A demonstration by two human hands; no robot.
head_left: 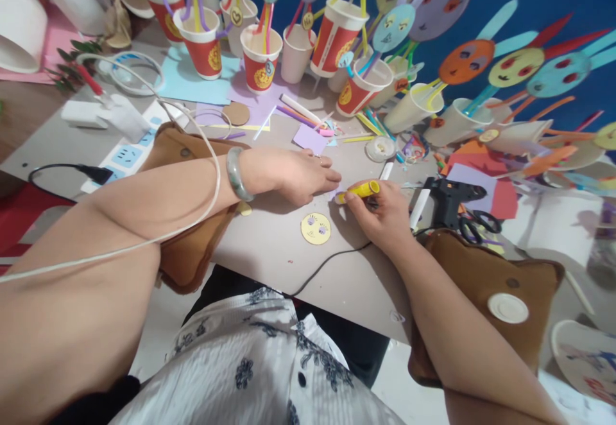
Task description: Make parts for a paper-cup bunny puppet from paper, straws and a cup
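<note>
My left hand [303, 178] lies flat on the table, palm down, fingers stretched towards a small piece of purple paper [333, 194]. A jade-like bangle [237, 174] circles that wrist. Pinched in my right hand [385, 213] is a yellow marker [362, 190], its tip end low over the purple paper. Part of the paper is hidden by my fingers. Just below both hands sits a pale yellow paper disc [316, 228] with a drawn face and purple eyes. A smaller yellow paper piece [245, 208] lies beside my left wrist.
Paper cups [261, 59] with rabbit-faced figures line the back. A black glue gun [450, 200] and scissors [481, 225] lie right of my right hand. Brown cushions [486, 284] sit under my forearms. A white cable [212, 155] crosses my left arm; a power strip [132, 149] lies left.
</note>
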